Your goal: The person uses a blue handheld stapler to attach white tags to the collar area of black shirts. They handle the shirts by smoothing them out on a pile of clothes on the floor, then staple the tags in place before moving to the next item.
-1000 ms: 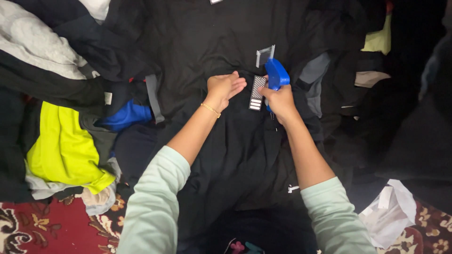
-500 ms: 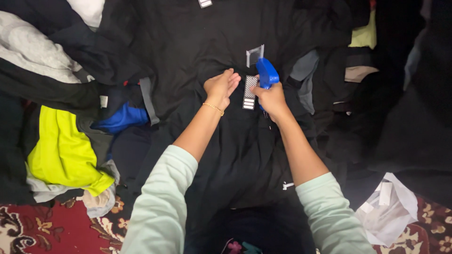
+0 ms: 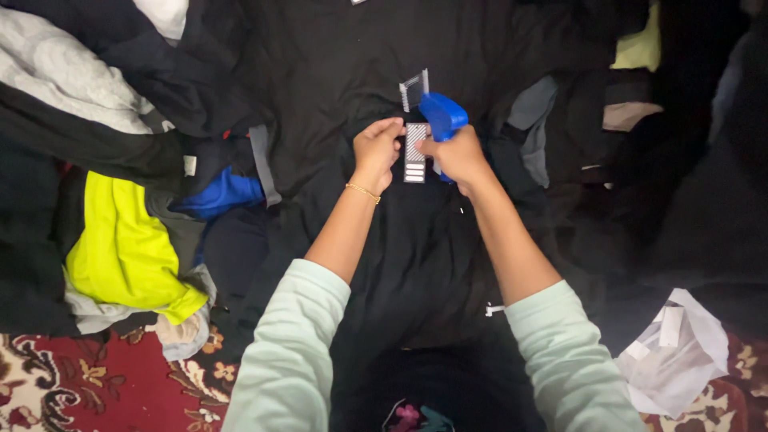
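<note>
as left hand (image 3: 376, 152) pinches tag (image 3: 414, 152), right hand (image 3: 458, 156) grips tagging gun (image 3: 442, 116).

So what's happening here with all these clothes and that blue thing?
A person is bent over a black garment spread out flat amid heaps of clothes. The right hand grips a blue tagging gun, its nose pointed at the fabric. The left hand pinches a narrow patterned paper tag right beside the gun. A yellow garment lies to the left on a pile, and a clear plastic bag sits on the patterned red rug at lower right.
</note>
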